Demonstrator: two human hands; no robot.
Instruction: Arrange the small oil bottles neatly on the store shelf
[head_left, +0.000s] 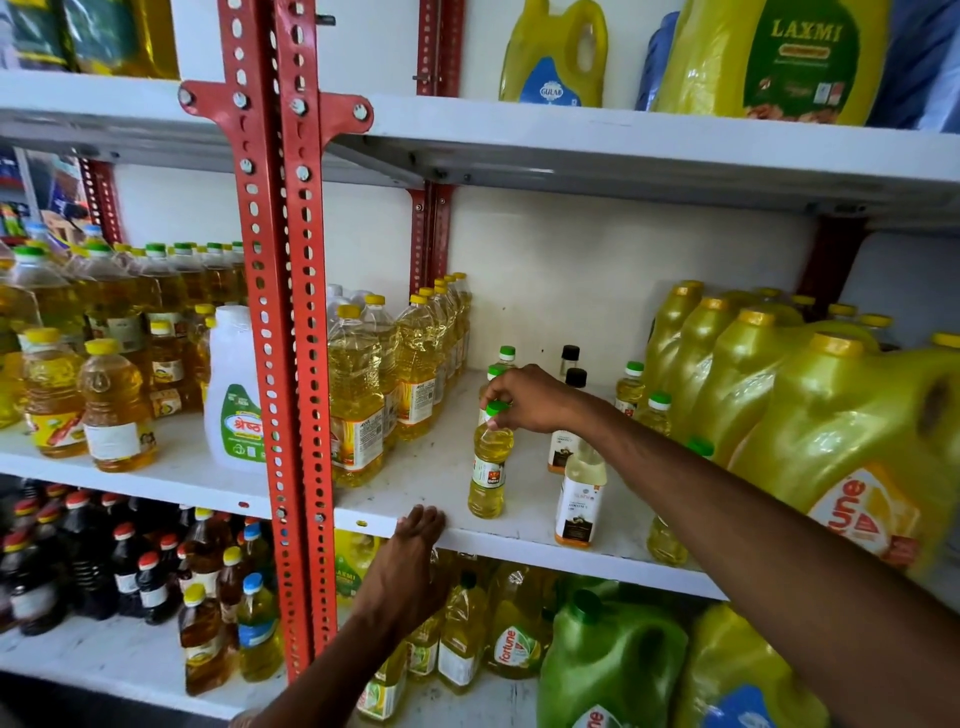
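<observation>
Your right hand (530, 397) pinched the green cap of a small bottle (488, 462) of yellow oil, upright near the front edge of the white middle shelf (415, 467). Your left hand (410, 566) rested open-fingered against that edge. Large yellow jugs (810, 415) crowded the shelf's right end.

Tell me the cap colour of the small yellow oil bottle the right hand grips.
Green cap, pinched by the right hand; head view.

Shelf board (426, 483), centre frame: white-painted, matt, scuffed. Upright post (280, 291), centre left: red perforated metal. Small oil bottle (488, 467): clear glossy plastic, paper label.
</observation>
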